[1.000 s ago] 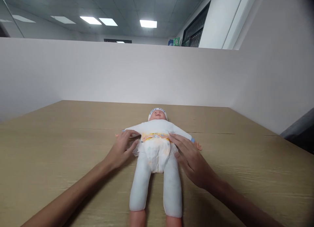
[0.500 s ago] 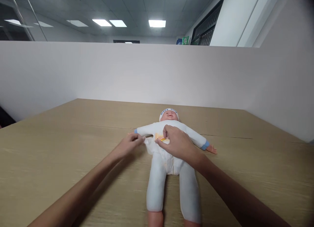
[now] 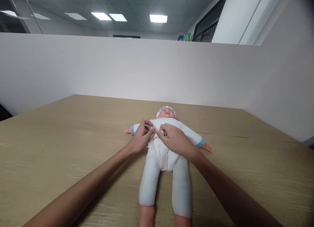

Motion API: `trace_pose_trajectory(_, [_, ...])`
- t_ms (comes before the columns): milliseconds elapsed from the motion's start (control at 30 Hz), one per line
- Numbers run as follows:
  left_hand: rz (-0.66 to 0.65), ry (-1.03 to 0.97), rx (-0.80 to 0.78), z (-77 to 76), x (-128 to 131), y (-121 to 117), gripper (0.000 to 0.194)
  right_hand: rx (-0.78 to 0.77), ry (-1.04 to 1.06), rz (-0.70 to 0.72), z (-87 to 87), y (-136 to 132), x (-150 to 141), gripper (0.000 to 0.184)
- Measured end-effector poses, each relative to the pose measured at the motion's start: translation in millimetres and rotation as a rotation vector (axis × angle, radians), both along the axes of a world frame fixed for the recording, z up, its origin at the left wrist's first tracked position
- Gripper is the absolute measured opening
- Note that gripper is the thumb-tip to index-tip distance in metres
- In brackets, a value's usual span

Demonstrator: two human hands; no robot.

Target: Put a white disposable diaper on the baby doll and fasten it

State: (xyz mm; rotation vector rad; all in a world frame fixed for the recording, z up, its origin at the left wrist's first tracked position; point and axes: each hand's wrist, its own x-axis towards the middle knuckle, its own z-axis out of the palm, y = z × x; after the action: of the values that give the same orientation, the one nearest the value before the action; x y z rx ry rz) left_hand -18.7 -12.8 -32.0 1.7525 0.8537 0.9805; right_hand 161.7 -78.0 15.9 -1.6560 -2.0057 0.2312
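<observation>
A baby doll [image 3: 183,174] in a white outfit with blue cuffs and a lettered white cap lies on its back, legs toward me. Around its hips is a white diaper [image 3: 167,159], with a bit of orange at the waist. My left hand [image 3: 141,136] is closed in a pinch on the diaper's side at the left of the waist. Close beside it, my right hand [image 3: 174,139] has thumb and fingers pinched at the front waistband. The fingertips nearly meet over the belly and hide part of the waist edge.
The doll lies on a wood-grain tabletop [image 3: 73,168] with a thin seam across it. A white partition [image 3: 137,68] rises behind the table, and another stands at the right. Beyond it a green package [image 3: 187,37] shows near a dark grille.
My left hand has moved right and up, bringing the diaper's side from beside the hip to the front of the waist. My right hand stays at the waistband. The view has tilted slightly down.
</observation>
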Motion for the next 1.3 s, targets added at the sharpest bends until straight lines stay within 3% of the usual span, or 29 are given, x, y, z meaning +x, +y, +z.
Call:
trace_pose_trajectory(133, [-0.080, 0.069, 0.030, -8.5, -4.8, 7.4, 0.043, 0.022, 0.130, 0.036, -5.4, 7.9, 11.0, 0.034])
trace_pose_trajectory(267, [0.157, 0.127, 0.092, -0.4, -2.6, 3.6, 0.030, 0.026, 0.288, 0.059, -3.7, 11.0, 23.3, 0.017])
trace_pose_trajectory(333, [0.289, 0.132, 0.160, 10.6, -3.0, -12.3, 0.022, 0.084, 0.288, 0.019, 0.3, -1.5, 23.8, 0.011])
trace_pose_trajectory(400, [0.322, 0.141, 0.268, 23.9, -5.8, -40.9, 0.017, 0.140, 0.284, 0.036, 2.2, -27.5, 19.7, 0.010])
trace_pose_trajectory(500, [0.142, 0.238, 0.434, 37.2, -14.5, -94.8, 0.022, 0.099, 0.324, 0.198, -6.5, -82.8, 11.8, 0.008])
trace_pose_trajectory(567, [-0.074, 0.399, 0.477, 36.4, -22.7, -122.2, 0.025, 0.014, 0.317, 0.254, -19.7, -116.5, 11.3, 0.011])
trace_pose_trajectory(633, [-0.242, 0.535, 0.483, 28.8, -31.6, -133.6, 0.025, -0.028, 0.248, 0.243, -34.8, -137.0, 16.8, 0.013])
trace_pose_trajectory(700, [-0.288, 0.556, 0.449, 19.2, -39.4, -129.6, 0.022, -0.018, 0.184, 0.187, -47.0, -141.4, 26.0, 0.008])
trace_pose_trajectory(767, [-0.245, 0.515, 0.388, 11.9, -43.4, -116.7, 0.020, -0.001, 0.180, 0.116, -54.2, -134.1, 34.4, 0.005])
trace_pose_trajectory(967, [-0.094, 0.522, 0.361, 3.5, -26.3, -88.8, 0.030, 0.084, 0.055, -0.019, -64.4, -108.9, 29.6, 0.022])
trace_pose_trajectory(1100, [-0.058, 0.519, 0.390, -1.8, -16.9, -87.8, 0.041, 0.148, 0.022, -0.026, -72.6, -109.2, 22.1, 0.027])
trace_pose_trajectory(1300, [-0.089, 0.466, 0.432, -2.4, -21.6, -89.2, 0.032, 0.159, 0.098, -0.002, -75.6, -114.0, 24.5, 0.012])
